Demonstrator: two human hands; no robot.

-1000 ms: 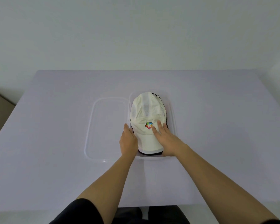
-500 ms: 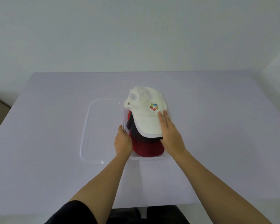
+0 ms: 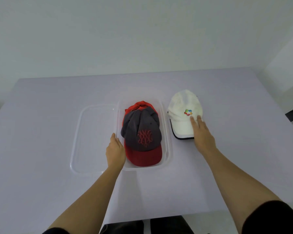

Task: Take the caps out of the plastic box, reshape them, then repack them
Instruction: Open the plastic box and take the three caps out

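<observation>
Hands: left hand point(image 3: 115, 150) rests against the near-left wall of the plastic box point(image 3: 168, 132), fingers loosely curled on the rim, gripping nothing else; prob. there to steady the box; right hand point(image 3: 203, 134) lies flat and open on the brim of the white cap point(image 3: 184, 114), fingers spread, pressing rather than pinching.

White cap: out of the box, on the counter point(image 3: 41, 132) just right of it; crown away from the person, brim toward them, dark trim on the brim edge; coloured logo at front; the flat palm reads as setting it down or holding it in place, not lifting.

Box: clear, open, centre of counter; holds the grey cap point(image 3: 142, 130) w/ red monogram and red brim, on top; under it a red cap point(image 3: 139, 104) peeks out at the far end; can't tell if more lie beneath.

Lid: clear lid point(image 3: 93, 137) lies flat on the counter, touching the box's left side; parked there so the box stays open for repacking.

Task stage: judged early; one cap out, at least two left inside; no reshaping evident yet.

Next, likely: grey cap comes out; soft crown looks crumpled, so it should need pushing back into shape.
</observation>
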